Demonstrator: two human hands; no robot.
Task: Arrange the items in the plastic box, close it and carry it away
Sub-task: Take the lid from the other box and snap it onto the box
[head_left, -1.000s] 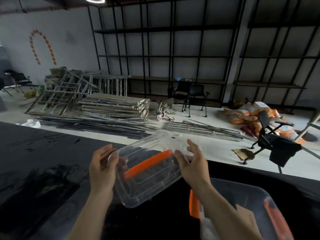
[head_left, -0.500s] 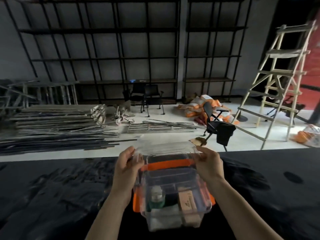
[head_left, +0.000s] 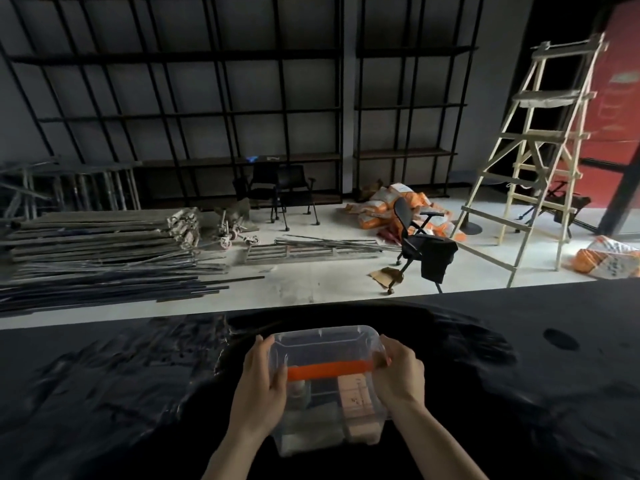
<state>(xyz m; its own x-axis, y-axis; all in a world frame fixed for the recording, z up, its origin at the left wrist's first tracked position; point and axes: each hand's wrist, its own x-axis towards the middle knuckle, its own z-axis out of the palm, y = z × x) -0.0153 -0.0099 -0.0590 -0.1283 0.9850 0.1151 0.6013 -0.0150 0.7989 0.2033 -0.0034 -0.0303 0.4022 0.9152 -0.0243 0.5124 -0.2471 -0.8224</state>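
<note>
Both hands are on the clear plastic lid (head_left: 323, 344) right now, one at each end. The left hand (head_left: 260, 382) is wrapped around the lid's left end with the fingers (head_left: 277, 381) curled onto the top by the orange bar, and the right hand (head_left: 398, 372) is clamped on the right end the same way, thumb side up. So both hands are closed on the lid, not loose.

The lid has an orange plastic handle bar (head_left: 327, 370) running across it from hand to hand, and it sits over the clear rectangular plastic box (head_left: 329, 431) — looks tilted, far edge up a bit higher, but I can't tell if it's actually seated on the rim. The box rests on the black sheet-covered desk (head_left: 104, 393), roughly at the middle of the near edge, right in front of the person.

Through the clear walls you can make out a few things packed inside: a tan cardboard carton (head_left: 356, 403) along the right side, a small pale bottle (head_left: 298, 388) towards the left, and something whitish lying along the bottom — too blurry to say what.

Past the far edge of the desk there's a pale concrete floor with a big stack of grey metal bars and panels (head_left: 104, 244) on the left, a black office chair (head_left: 420, 244) with dark cloth draped on it, a wooden stepladder (head_left: 540, 161) on the right, and black metal shelving (head_left: 207, 109) along the back wall.
</note>
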